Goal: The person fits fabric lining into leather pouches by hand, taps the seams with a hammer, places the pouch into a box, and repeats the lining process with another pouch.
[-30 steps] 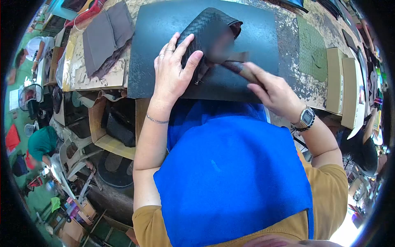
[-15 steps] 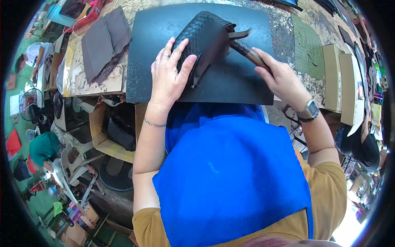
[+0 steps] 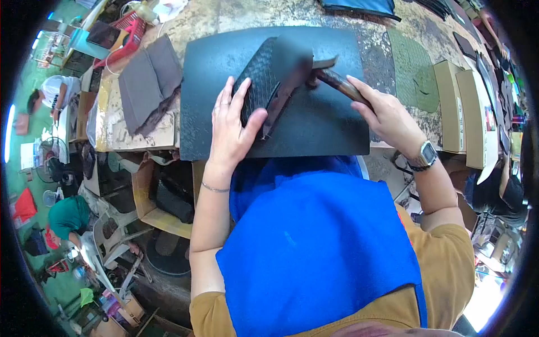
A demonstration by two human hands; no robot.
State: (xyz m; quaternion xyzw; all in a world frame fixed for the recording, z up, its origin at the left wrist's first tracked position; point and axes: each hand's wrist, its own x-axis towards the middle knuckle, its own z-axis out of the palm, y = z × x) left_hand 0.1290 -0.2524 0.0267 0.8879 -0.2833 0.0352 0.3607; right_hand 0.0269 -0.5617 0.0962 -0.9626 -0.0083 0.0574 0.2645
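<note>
A black woven-texture piece (image 3: 259,76) lies on a dark board (image 3: 331,132) at the table's front edge. My left hand (image 3: 231,123) rests on its left side, fingers spread and thumb apart, pressing it from above. My right hand (image 3: 384,112) is closed around the wooden handle of a hammer (image 3: 342,85), to the right of the piece. The hammer's head is beside the piece's upper right part, where a blurred patch hides detail. A narrow dark strip with a frayed end hangs from the piece toward the board's front.
Grey-brown sheets (image 3: 149,84) lie left of the board. A green textured sheet (image 3: 412,73) and cardboard pieces (image 3: 449,106) are on the right. Below the table at left is an open cardboard box (image 3: 149,210). A person in green (image 3: 68,216) is at the far left.
The view has shifted, so the board appears lower. My right hand has moved the hammer up and away to the right of the piece. My left hand stays on the piece.
</note>
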